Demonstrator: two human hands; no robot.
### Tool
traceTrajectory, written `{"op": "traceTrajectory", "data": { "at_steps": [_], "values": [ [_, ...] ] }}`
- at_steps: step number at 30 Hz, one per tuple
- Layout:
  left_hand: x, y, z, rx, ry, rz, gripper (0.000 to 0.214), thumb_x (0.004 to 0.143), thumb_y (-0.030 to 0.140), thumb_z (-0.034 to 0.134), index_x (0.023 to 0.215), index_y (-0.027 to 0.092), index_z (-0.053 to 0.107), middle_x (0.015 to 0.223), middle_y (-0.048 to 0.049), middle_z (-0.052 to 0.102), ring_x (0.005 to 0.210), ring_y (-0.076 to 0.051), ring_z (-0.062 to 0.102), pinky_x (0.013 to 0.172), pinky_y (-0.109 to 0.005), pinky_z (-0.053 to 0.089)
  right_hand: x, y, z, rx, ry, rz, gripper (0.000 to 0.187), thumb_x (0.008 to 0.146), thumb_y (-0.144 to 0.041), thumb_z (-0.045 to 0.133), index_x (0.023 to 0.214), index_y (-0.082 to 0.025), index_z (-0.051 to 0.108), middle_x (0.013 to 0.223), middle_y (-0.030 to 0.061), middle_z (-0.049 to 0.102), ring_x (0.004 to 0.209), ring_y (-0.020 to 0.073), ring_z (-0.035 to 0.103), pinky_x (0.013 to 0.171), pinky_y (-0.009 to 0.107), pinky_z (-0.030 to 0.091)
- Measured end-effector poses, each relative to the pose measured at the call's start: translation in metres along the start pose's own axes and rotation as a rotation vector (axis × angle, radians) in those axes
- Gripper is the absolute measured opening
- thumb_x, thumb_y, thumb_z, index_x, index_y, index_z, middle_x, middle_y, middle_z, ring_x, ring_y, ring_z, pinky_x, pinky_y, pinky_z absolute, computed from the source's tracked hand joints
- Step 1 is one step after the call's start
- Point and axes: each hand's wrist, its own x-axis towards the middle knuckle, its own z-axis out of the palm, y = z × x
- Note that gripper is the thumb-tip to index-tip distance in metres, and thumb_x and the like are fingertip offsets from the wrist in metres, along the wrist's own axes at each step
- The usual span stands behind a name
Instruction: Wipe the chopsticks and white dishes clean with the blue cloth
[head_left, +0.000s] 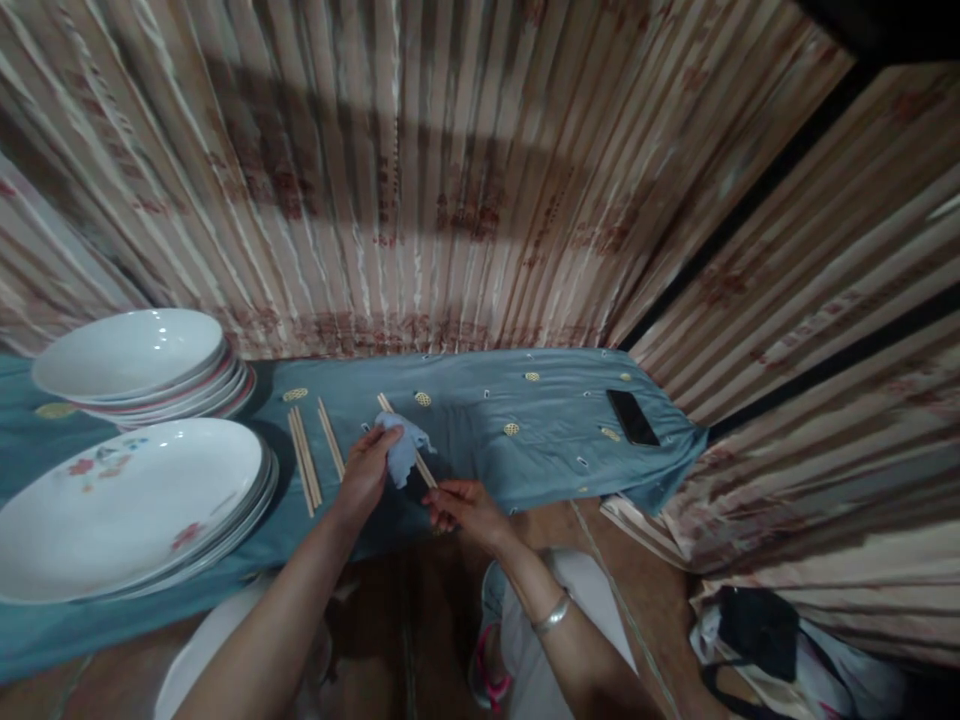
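2 hands at chopstick (409,440) on blue cloth (525,430): left hand (367,470) grips rag (401,445) around it, right hand (465,505) pinches near end. Plates (127,500) left.

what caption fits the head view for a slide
Left hand wipes chopsticks with a cloth while the right hand holds their near end, beside stacked plates.
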Motion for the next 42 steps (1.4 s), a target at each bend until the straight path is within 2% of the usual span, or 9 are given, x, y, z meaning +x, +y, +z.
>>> {"op": "traceTrajectory", "data": {
  "at_steps": [10,20,24,27,31,33,37,39,42],
  "values": [
    [-0.006,0.008,0.006,-0.046,0.052,-0.088,0.02,0.05,0.015,0.08,0.063,0.014,0.066,0.055,0.0022,0.065,0.048,-0.008,0.057,0.049,-0.018,0.045,-0.051,0.021,0.001,0.016,0.09,0.047,0.059,0.064,-0.072,0.067,0.079,-0.015,0.068,0.054,-0.0034,0.059,0.043,0.0055,0.046,0.044,0.02,0.033],
    [-0.007,0.012,0.002,-0.054,0.073,-0.087,0.016,0.055,0.011,0.077,0.066,0.014,0.066,0.055,0.0019,0.066,0.048,-0.009,0.058,0.048,-0.018,0.047,-0.08,0.026,0.0,-0.027,0.134,0.05,0.061,0.067,-0.073,0.066,0.078,-0.013,0.069,0.054,-0.0012,0.059,0.044,0.0062,0.046,0.044,0.02,0.032],
    [-0.009,0.017,0.0,-0.063,0.082,-0.075,0.016,0.055,0.013,0.077,0.066,0.014,0.065,0.054,0.0026,0.065,0.045,-0.008,0.056,0.047,-0.018,0.045,-0.084,0.025,-0.015,-0.042,0.203,0.034,0.06,0.067,-0.073,0.066,0.078,-0.014,0.07,0.055,-0.0002,0.061,0.043,0.007,0.046,0.044,0.021,0.033],
    [-0.01,0.018,-0.001,-0.069,0.087,-0.081,0.017,0.054,0.014,0.077,0.066,0.014,0.065,0.055,0.0024,0.065,0.046,-0.008,0.056,0.047,-0.018,0.045,-0.078,0.016,-0.041,-0.1,0.337,-0.031,0.06,0.065,-0.075,0.065,0.078,-0.016,0.07,0.058,0.0011,0.063,0.045,0.009,0.047,0.046,0.022,0.036],
    [-0.01,0.013,-0.004,-0.067,0.078,-0.11,0.021,0.052,0.016,0.079,0.068,0.014,0.066,0.056,0.0018,0.066,0.047,-0.01,0.058,0.047,-0.02,0.045,-0.059,-0.005,-0.086,-0.395,0.507,-0.124,0.064,0.067,-0.079,0.057,0.077,-0.017,0.069,0.06,0.0038,0.065,0.048,0.0136,0.051,0.049,0.026,0.04],
    [-0.009,0.01,-0.005,-0.055,0.059,-0.096,0.024,0.05,0.019,0.081,0.068,0.014,0.067,0.056,0.0015,0.066,0.047,-0.01,0.057,0.048,-0.02,0.045,-0.047,-0.019,-0.105,-0.69,0.589,-0.114,0.057,0.083,-0.069,0.046,0.07,-0.017,0.067,0.061,0.0049,0.066,0.054,0.0153,0.056,0.056,0.026,0.042],
    [-0.009,0.004,-0.006,-0.025,0.02,-0.059,0.029,0.044,0.025,0.084,0.067,0.014,0.068,0.056,0.0008,0.066,0.047,-0.011,0.058,0.048,-0.021,0.045,-0.019,-0.044,-0.13,-1.319,0.772,0.108,0.034,0.096,-0.03,0.041,0.088,-0.016,0.071,0.083,0.0112,0.072,0.077,0.0186,0.067,0.069,0.025,0.042],
    [-0.01,0.003,-0.006,-0.011,0.021,-0.07,0.032,0.042,0.027,0.085,0.066,0.015,0.068,0.056,0.0011,0.066,0.047,-0.011,0.057,0.048,-0.021,0.044,-0.005,-0.053,-0.137,-1.524,0.815,0.214,0.033,0.097,-0.025,0.039,0.097,-0.014,0.07,0.089,0.0152,0.072,0.083,0.0206,0.069,0.072,0.026,0.044],
    [-0.014,0.003,-0.005,0.003,0.024,-0.091,0.036,0.039,0.029,0.086,0.067,0.014,0.069,0.057,0.0011,0.067,0.048,-0.01,0.057,0.048,-0.02,0.043,0.011,-0.058,-0.145,-1.648,0.83,0.295,0.032,0.097,-0.022,0.038,0.101,-0.01,0.068,0.09,0.0194,0.07,0.088,0.0231,0.07,0.076,0.029,0.046]
  ]
}}
